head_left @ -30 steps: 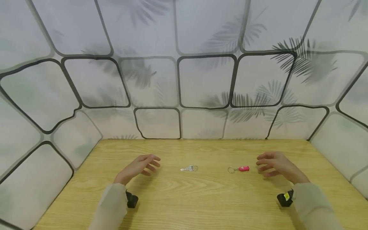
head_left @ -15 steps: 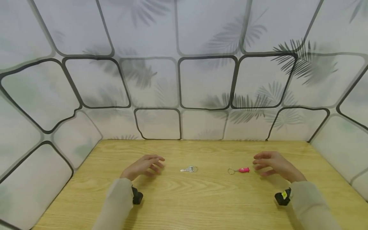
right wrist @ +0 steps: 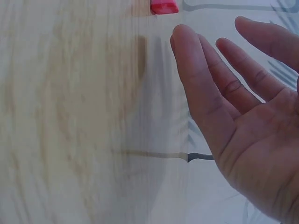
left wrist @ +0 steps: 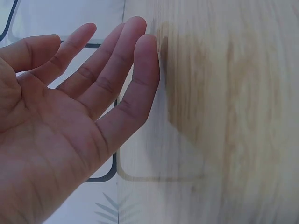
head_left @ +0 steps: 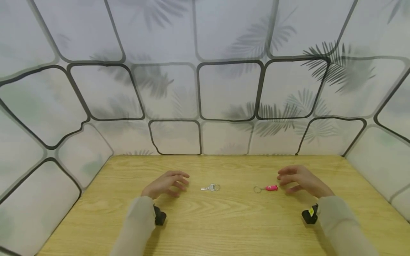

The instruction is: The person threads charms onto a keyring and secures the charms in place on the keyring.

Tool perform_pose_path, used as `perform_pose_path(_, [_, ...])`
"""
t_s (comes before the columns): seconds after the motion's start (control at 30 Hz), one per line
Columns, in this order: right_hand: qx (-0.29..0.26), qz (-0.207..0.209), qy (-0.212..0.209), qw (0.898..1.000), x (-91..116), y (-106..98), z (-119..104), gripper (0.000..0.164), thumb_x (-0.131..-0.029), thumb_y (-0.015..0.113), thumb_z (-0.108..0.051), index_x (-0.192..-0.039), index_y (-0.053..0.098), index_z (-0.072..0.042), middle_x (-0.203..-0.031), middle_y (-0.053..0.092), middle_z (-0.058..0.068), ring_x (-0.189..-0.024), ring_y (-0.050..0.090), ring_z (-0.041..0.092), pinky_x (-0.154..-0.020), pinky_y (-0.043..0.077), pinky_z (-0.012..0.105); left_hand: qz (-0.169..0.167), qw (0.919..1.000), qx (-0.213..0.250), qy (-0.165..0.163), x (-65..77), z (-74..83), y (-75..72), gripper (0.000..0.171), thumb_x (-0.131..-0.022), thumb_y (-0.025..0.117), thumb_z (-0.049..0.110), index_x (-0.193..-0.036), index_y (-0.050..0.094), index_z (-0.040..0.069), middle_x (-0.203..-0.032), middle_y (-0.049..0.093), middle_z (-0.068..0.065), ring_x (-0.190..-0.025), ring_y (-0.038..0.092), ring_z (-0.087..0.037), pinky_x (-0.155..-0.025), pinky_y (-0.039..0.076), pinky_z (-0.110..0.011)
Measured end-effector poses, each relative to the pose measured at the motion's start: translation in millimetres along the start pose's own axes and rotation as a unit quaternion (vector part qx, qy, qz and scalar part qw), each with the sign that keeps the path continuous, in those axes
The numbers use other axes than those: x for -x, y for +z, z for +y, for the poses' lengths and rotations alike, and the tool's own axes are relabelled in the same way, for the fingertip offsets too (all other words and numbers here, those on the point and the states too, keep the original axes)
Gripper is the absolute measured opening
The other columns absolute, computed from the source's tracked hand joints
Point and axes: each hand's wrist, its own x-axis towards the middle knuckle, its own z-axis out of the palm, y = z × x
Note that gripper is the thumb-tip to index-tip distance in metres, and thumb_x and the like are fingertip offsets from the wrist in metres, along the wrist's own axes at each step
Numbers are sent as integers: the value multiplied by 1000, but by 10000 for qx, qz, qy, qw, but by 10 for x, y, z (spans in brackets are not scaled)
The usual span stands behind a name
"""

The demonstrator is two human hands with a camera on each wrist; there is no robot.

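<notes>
A silver key (head_left: 209,187) on a small ring lies on the wooden table left of centre. To its right lies a pink keychain charm (head_left: 271,187) with a short chain and a metal split ring (head_left: 257,189). My left hand (head_left: 166,184) hovers left of the key, its fingers relaxed and holding nothing. In the left wrist view its palm and loosely bent fingers (left wrist: 126,105) show above the wood. My right hand (head_left: 302,180) is just right of the pink charm, fingertips close to its end. The right wrist view shows the pink end (right wrist: 164,6) beyond relaxed fingers.
The light wooden table (head_left: 224,227) spans the lower view. A pale cloth wall (head_left: 230,92) with dark outlines and leaf prints stands behind it and along both sides. Each wrist carries a small black camera (head_left: 159,216).
My left hand has moved right toward the key. My right hand has moved left toward the pink charm. The key and keychain lie where they were.
</notes>
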Motion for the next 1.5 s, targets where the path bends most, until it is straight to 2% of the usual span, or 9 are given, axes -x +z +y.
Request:
perform_pose_path(0.17, [-104,-99,-40,9999,-63,24,28,54,-96,68,-7,-136,45,20,-134,54,36,-103,67,25,-79,59,47,45,10000,41,-71,-49,1,28,40,-106,46,13,-139,52,-8,-125,65,-24,-105,67,-30,-78,58,-40])
perform_pose_path(0.33, [-149,-297,-147,9993,-97,26,40,52,-97,66,-7,-136,44,20,-134,52,36,-105,66,29,-80,59,48,15,9999,101,-38,-82,0,51,39,-107,45,13,-138,52,-9,-125,65,-25,-104,67,-29,-77,58,-39])
perform_pose_path(0.63, [-296,-530,-130,9981,-120,26,56,54,-98,64,-7,-137,40,22,-134,53,34,-107,66,21,-84,58,48,41,9998,107,-158,-134,5,90,39,-108,45,15,-138,53,-8,-125,65,-23,-106,66,-29,-78,59,-39])
perform_pose_path(0.87, [-393,-762,-84,9963,-144,35,83,56,-96,65,-3,-138,38,23,-132,56,31,-110,65,22,-85,57,48,-169,9997,202,-17,-222,5,134,38,-106,46,10,-137,51,-11,-126,61,-26,-103,64,-27,-78,59,-39])
perform_pose_path(1.2, [-447,-692,-12,9966,-177,16,124,57,-90,67,2,-135,40,24,-129,60,26,-105,65,18,-84,58,44,-196,9994,298,33,-290,11,225,43,-97,54,-5,-140,51,-10,-141,52,-27,-113,60,-30,-80,59,-39])
perform_pose_path(1.5, [-354,-702,74,9969,-170,25,113,53,-86,69,5,-131,46,23,-129,60,25,-112,62,21,-85,58,42,-180,9996,229,38,-334,2,284,41,-97,59,-4,-138,54,-8,-140,54,-24,-110,61,-26,-77,59,-36])
